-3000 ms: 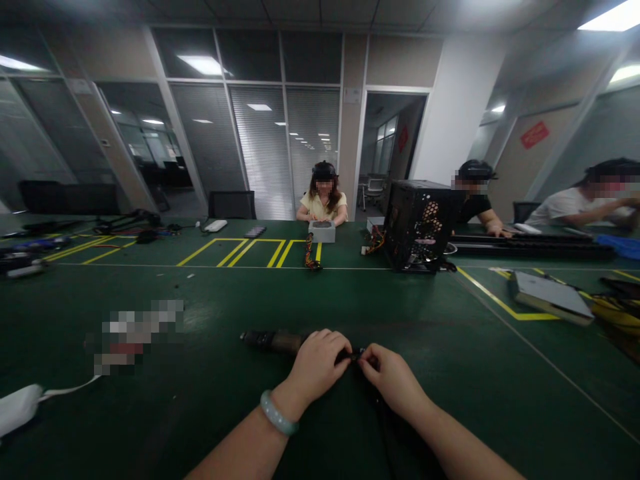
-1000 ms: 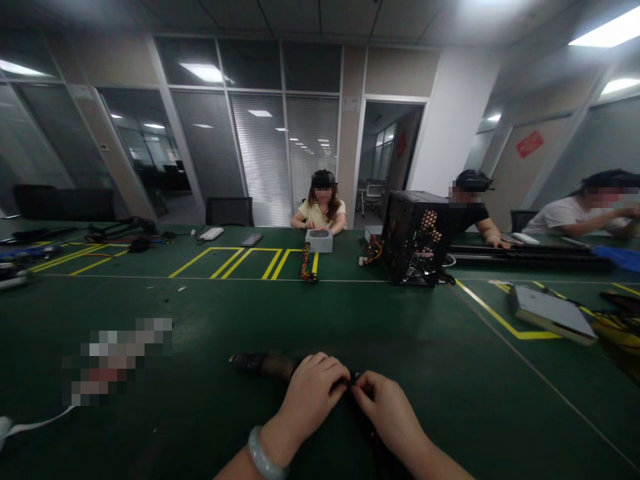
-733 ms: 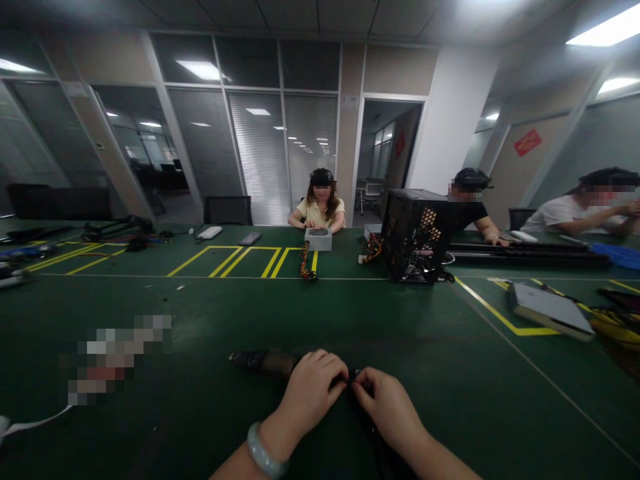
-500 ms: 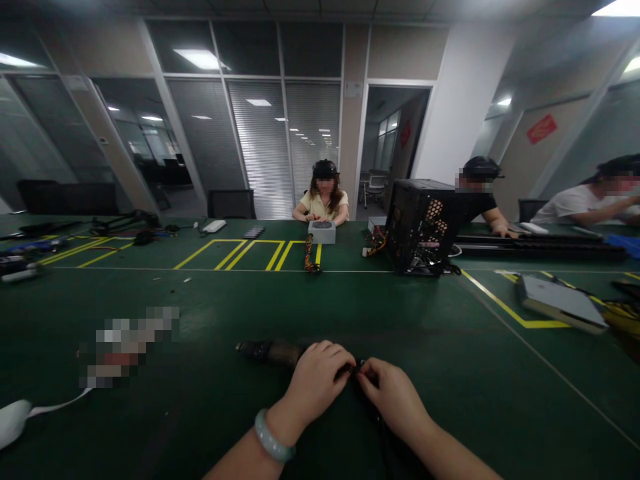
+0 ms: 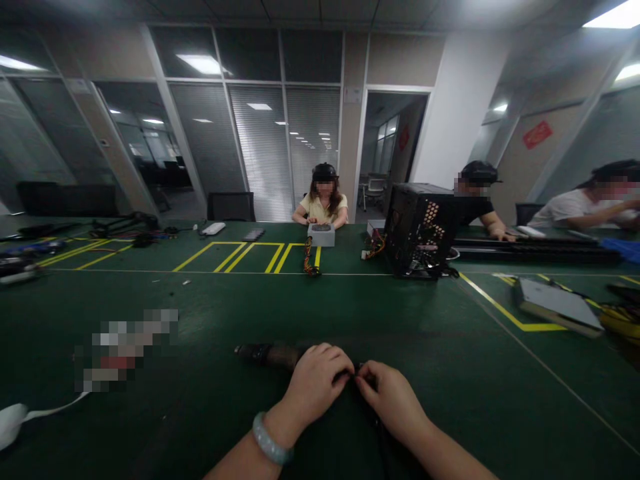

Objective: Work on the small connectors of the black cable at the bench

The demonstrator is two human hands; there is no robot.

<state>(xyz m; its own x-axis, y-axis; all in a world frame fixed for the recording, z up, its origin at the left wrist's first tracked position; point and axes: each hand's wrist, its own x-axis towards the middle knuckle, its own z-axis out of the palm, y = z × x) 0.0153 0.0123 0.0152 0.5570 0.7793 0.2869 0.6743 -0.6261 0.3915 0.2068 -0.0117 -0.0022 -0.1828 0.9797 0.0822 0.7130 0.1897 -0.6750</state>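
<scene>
A dark, long rounded tool [image 5: 273, 355] lies on the green tabletop, its narrow tip pointing left. Over its right part my left hand [image 5: 320, 377] is closed, with a pale bracelet on the wrist. Close beside it, my right hand [image 5: 393, 397] pinches at the tool's right end, where a black cord [image 5: 383, 437] comes out and runs down toward me. The fingertips of both hands nearly meet there. My fingers hide that end of the tool, so its exact kind cannot be made out.
On the left lie a blurred-out item and a white strap [image 5: 55, 410]. Farther back stand a grey power supply [image 5: 321, 235] with cables and a black computer case [image 5: 423, 230]. A flat silver box [image 5: 557, 305] is at the right. Several people sit across the green table [image 5: 225, 307].
The view has shifted very slightly. Both my hands stay closed at the same spot on the tool and cord, with hardly any movement.
</scene>
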